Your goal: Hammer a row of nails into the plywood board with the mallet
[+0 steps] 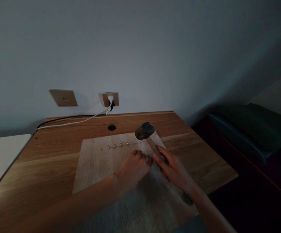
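- The right hand (173, 168) is closed around the wooden handle of a hammer (154, 146), fingers wrapped over it about midway along; the butt end pokes out below the wrist at 5 o'clock.
- The hammer slants up toward 11 o'clock from that hand, its dark head (144, 130) raised over the far edge of a pale board (95, 168).
- The left hand (133, 166) rests on the board just beside the right, at its 9 o'clock, fingers curled under; whether it pinches anything I cannot tell.
- A short row of nails (122, 145) stands in the board at 11 o'clock from the left hand, ending near the hammer head.
- The board lies on a wooden desk (40, 168).
- At 12 o'clock a wall socket (110, 99) holds a white plug, whose cable (74, 122) trails toward 9 o'clock.
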A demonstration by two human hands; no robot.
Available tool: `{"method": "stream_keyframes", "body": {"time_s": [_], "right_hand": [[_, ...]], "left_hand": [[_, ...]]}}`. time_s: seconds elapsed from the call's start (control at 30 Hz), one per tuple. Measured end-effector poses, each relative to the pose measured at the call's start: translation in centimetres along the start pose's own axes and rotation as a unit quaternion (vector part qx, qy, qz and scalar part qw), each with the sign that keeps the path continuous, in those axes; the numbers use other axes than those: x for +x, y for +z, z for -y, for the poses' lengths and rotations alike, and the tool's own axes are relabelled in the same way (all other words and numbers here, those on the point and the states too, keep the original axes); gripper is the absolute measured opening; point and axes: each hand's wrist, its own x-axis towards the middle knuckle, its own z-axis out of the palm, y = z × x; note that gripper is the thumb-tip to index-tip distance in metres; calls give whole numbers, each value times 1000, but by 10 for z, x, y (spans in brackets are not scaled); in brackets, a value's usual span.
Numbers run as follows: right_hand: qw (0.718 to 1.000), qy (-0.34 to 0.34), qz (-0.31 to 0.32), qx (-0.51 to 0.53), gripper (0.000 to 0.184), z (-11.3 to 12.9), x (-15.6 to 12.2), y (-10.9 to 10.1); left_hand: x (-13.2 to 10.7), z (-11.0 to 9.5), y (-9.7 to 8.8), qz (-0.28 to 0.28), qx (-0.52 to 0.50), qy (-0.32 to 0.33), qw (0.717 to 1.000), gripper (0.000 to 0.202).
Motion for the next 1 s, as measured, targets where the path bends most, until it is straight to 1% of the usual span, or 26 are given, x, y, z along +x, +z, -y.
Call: {"method": "stream_keyframes", "body": {"time_s": [0.1, 0.13, 0.2, 0.23, 0.27, 0.33, 0.37, 0.4, 0.47, 0.57, 0.63, 0.7, 0.83, 1.0], "right_hand": [[1000, -2, 5, -1, 36, -2, 1, 1], [1000, -2, 8, -2, 36, -3, 1, 1], [1000, 1, 19, -1, 37, -2, 1, 2], [1000, 2, 26, 1, 37, -2, 1, 2], [999, 0, 32, 6, 36, -2, 1, 3], [999, -9, 41, 19, 33, -1, 3, 7], [999, -13, 43, 24, 31, 0, 4, 9], [998, -17, 44, 28, 29, 2, 5, 11], [998, -17, 49, 27, 28, 7, 7, 16], [998, -8, 68, 3, 28, 18, 9, 21], [997, -12, 78, -8, 28, 26, 9, 23], [996, -21, 83, -6, 27, 31, 9, 24], [996, -25, 83, -1, 28, 34, 10, 27], [996, -26, 89, -2, 30, 34, 13, 32]], "left_hand": [[-19, 9, 0, -14, 3, 9, 1000, 18], [-30, 16, 0, -17, -2, 7, 1000, 22], [-55, 38, 1, -35, -44, -15, 998, 31], [-69, 52, 1, -46, -80, -40, 995, 33], [-82, 66, 2, -56, -119, -78, 988, 31], [-107, 96, 4, -106, -193, -173, 960, 25], [-117, 108, 5, -115, -214, -213, 946, 22], [-124, 118, 7, -120, -227, -240, 936, 21], [-133, 131, 10, -123, -244, -274, 922, 21], [-134, 134, 12, -131, -257, -276, 917, 23], [-132, 133, 10, -135, -259, -271, 917, 24], [-131, 134, 5, -121, -271, -268, 917, 25], [-131, 138, -3, -77, -304, -267, 911, 27], [-123, 136, 2, -80, -299, -289, 906, 40]]}}
